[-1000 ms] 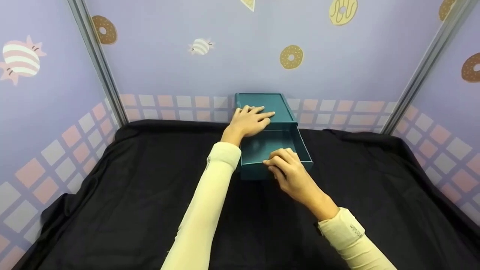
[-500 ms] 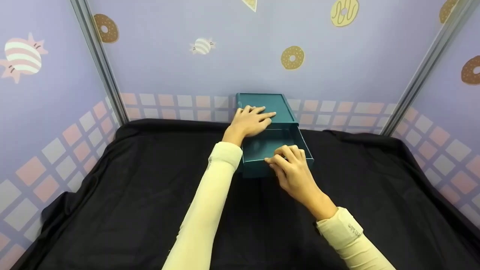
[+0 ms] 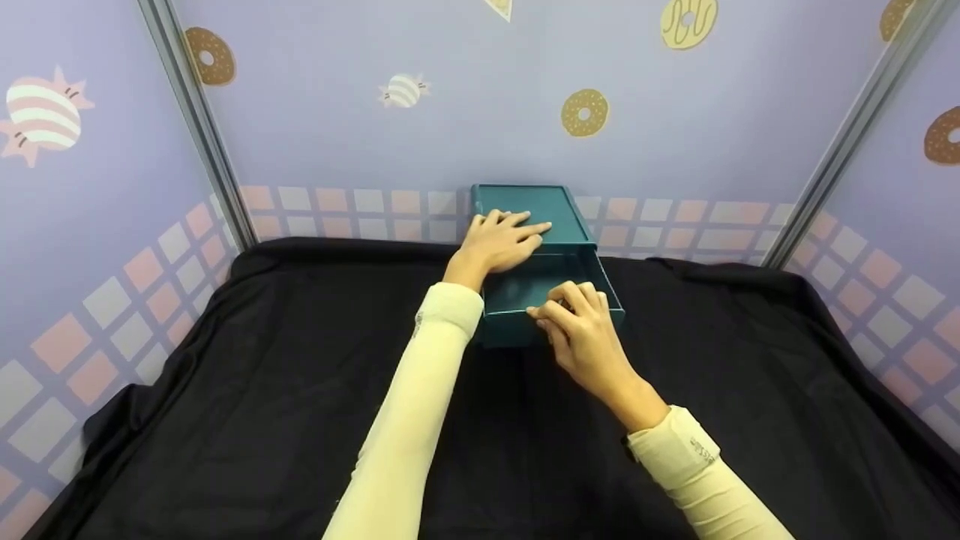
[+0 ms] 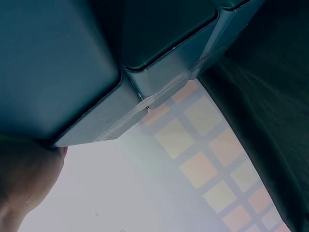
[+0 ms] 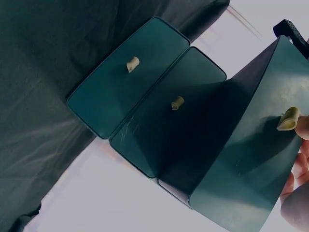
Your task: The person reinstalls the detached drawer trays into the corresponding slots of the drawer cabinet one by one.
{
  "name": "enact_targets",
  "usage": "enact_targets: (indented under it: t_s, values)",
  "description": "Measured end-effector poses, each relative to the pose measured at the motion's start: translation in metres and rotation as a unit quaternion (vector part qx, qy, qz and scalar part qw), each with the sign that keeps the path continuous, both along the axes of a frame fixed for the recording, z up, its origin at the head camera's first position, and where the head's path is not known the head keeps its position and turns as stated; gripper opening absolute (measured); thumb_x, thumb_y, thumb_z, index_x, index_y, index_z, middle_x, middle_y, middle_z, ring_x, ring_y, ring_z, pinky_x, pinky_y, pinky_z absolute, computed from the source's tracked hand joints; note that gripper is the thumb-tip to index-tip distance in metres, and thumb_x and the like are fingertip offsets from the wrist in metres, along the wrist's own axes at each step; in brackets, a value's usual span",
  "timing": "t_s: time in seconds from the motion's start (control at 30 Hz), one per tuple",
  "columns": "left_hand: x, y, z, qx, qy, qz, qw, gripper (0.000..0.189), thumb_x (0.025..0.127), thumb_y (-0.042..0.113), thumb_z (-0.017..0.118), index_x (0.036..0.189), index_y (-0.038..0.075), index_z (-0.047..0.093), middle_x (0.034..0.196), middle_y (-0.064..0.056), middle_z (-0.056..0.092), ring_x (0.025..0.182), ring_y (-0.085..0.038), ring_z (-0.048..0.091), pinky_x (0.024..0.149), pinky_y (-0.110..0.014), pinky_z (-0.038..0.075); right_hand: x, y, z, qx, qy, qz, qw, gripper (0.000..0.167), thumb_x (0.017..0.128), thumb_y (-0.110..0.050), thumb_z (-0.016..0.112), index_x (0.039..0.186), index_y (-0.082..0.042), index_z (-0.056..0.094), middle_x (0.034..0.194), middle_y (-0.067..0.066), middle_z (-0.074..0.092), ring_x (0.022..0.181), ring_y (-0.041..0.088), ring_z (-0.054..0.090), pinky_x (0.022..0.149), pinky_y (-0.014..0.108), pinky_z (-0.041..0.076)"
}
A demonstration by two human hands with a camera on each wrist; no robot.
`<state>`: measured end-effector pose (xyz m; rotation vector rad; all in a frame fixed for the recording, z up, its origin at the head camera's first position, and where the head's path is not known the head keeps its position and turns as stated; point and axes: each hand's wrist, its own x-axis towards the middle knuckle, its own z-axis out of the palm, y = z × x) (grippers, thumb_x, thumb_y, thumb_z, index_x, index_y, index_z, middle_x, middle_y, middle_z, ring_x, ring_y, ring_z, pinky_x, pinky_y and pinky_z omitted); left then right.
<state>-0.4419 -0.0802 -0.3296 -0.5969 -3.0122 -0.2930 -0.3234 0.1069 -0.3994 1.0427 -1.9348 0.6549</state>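
Note:
A teal drawer cabinet (image 3: 536,214) stands at the back, against the wall. Its top drawer (image 3: 514,289) is pulled partly out, and nothing shows inside the visible part. My left hand (image 3: 499,246) rests on the cabinet's top with its fingers spread. My right hand (image 3: 589,337) pinches the drawer's front panel at its upper rim, fingers curled. In the right wrist view, a fingertip touches the front beside a small tan knob (image 5: 288,119). Two lower drawer fronts (image 5: 159,125), each with a knob, sit below it.
Black cloth (image 3: 300,375) covers the table and bunches up along its back and side edges. Lilac walls (image 3: 337,135) printed with donuts, candies and tiles enclose three sides, with grey metal posts (image 3: 199,127) in the corners.
The top drawer has slid a little inward, toward the back wall. My right hand has moved forward with it, while my left hand has stayed on the cabinet top.

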Motion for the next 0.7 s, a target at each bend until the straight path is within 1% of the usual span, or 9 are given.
enact_targets:
  t_s: [0.33, 0.47, 0.7]
  values:
    - [-0.001, 0.001, 0.001, 0.003, 0.0, -0.004, 1.0, 0.052, 0.114, 0.052, 0.025, 0.165, 0.047, 0.034, 0.176, 0.005, 0.025, 0.161, -0.031, 0.021, 0.128, -0.055, 0.018, -0.007, 0.0, 0.001, -0.011, -0.008, 0.005, 0.9999, 0.004, 0.097, -0.008, 0.075, 0.098, -0.012, 0.076, 0.103, 0.009, 0.061, 0.091, 0.029, 0.051, 0.076, 0.041, 0.036]
    - [-0.001, 0.0, 0.001, 0.007, 0.002, -0.007, 0.9999, 0.052, 0.114, 0.052, 0.026, 0.165, 0.047, 0.035, 0.176, 0.004, 0.025, 0.161, -0.03, 0.022, 0.128, -0.055, 0.019, -0.011, 0.0, 0.001, -0.013, -0.008, 0.004, 0.9999, 0.009, 0.096, -0.007, 0.076, 0.102, -0.013, 0.079, 0.103, 0.008, 0.061, 0.092, 0.029, 0.051, 0.076, 0.042, 0.036]
    - [0.0, 0.0, 0.0, 0.013, 0.006, -0.007, 0.9999, 0.051, 0.114, 0.052, 0.027, 0.164, 0.047, 0.036, 0.176, 0.004, 0.027, 0.161, -0.031, 0.023, 0.128, -0.054, 0.019, -0.016, 0.0, 0.001, -0.009, -0.004, -0.004, 0.9999, 0.007, 0.098, -0.009, 0.074, 0.103, -0.013, 0.077, 0.104, 0.008, 0.061, 0.092, 0.029, 0.051, 0.076, 0.042, 0.036]
